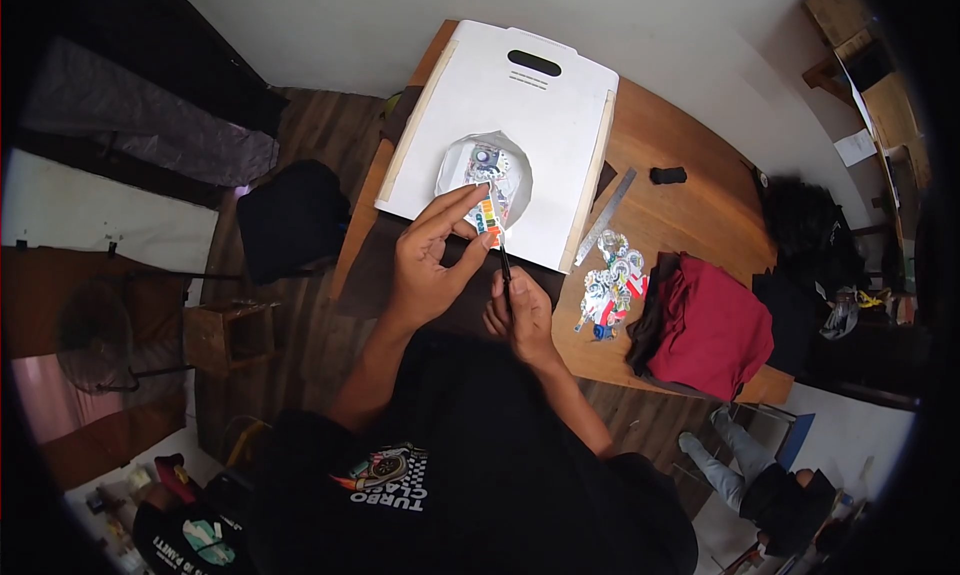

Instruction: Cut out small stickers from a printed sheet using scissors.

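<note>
Between the fingertips and thumb of my left hand is a small white sticker with colourful lettering. Closed around a pair of black-handled scissors is my right hand; the blades point up at the sticker's lower right edge, and most of the handle is hidden by the fingers. Just beyond both hands, a round, pale, thin-walled bowl holds several cut stickers. It rests on a white board with an oval handle slot.
Right of the board on the wooden table lie a metal ruler, a heap of cut stickers, a small black object and folded dark red cloth. Another person's legs show at lower right. A fan stands left.
</note>
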